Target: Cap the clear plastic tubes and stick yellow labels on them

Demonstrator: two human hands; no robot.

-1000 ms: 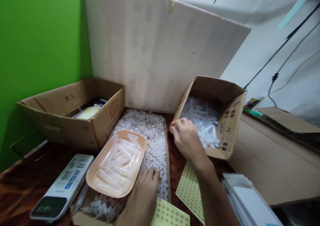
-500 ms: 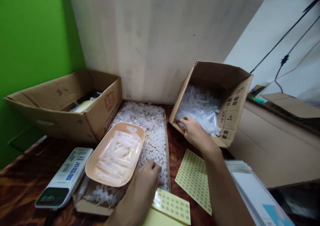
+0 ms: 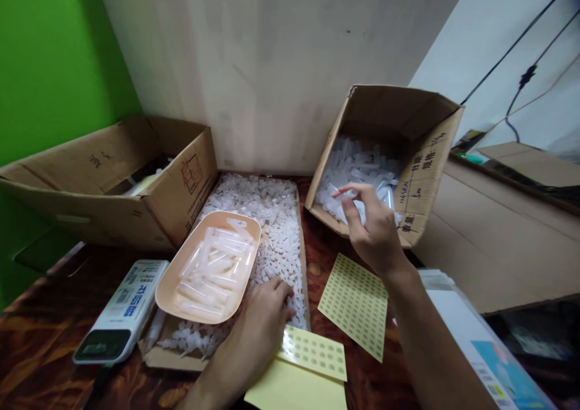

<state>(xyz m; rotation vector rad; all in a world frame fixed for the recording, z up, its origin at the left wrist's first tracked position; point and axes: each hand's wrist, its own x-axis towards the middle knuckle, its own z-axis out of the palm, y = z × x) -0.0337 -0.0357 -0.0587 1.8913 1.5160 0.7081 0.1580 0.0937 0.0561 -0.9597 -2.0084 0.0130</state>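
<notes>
My right hand (image 3: 374,226) is at the mouth of a tilted cardboard box (image 3: 414,201) filled with translucent plastic tubes (image 3: 357,159). Its thumb and index finger are closed on one clear plastic tube (image 3: 336,190), partly hidden by the fingers. My left hand (image 3: 265,316) rests low over a shallow cardboard tray of small white plastic nozzle-like pieces (image 3: 276,241). Its fingers curl down among them, and whatever they hold is hidden. Left of that hand, a peach plastic tray (image 3: 165,292) with several clear tubes sits on the white pieces.
Yellow sheets of round stickers (image 3: 356,304) lie on the dark wooden table, one partly under my left wrist. A white device with a dark screen (image 3: 122,313) is at left, before an open cardboard box (image 3: 181,180). White flat packages (image 3: 457,331) lie at right.
My right hand has lifted back from the tubes in the box, now with a tube between its fingers. My left hand has stayed over the white pieces. The view has shifted slightly.
</notes>
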